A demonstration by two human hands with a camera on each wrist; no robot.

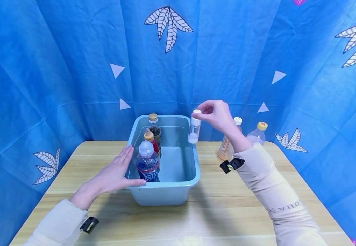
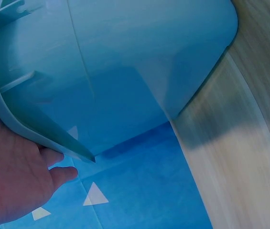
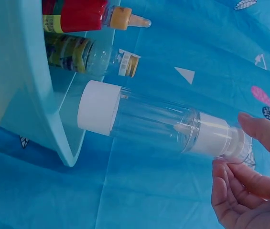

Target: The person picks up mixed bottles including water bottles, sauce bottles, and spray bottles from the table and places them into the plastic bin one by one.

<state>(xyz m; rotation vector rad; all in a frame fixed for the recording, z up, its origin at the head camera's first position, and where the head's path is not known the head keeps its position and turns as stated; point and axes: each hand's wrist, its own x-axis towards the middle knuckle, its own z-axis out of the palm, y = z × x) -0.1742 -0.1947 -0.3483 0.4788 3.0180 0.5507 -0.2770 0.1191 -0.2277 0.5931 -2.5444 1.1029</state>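
My right hand (image 1: pixel 216 114) pinches a clear plastic bottle (image 1: pixel 194 130) by its capped top, over the right rim of a light blue basin (image 1: pixel 178 184). In the right wrist view the bottle (image 3: pixel 149 119) shows a white base, a white collar and a see-through cap between thumb and fingers. My left hand (image 1: pixel 116 174) rests with straight fingers along the basin's left rim, its thumb on the front rim. Inside the basin's left side stand a blue-labelled bottle (image 1: pixel 147 164), a red sauce bottle (image 1: pixel 155 147) with a yellow nozzle cap, and a dark bottle (image 1: pixel 155 130) with a gold cap.
On the wooden table (image 1: pixel 227 212), right of the basin, stand a bottle of pale orange drink (image 1: pixel 226 148) with a white cap and a clear bottle (image 1: pixel 256 136) with a yellow cap, both partly behind my right forearm. A blue patterned curtain (image 1: pixel 196 68) hangs behind the table.
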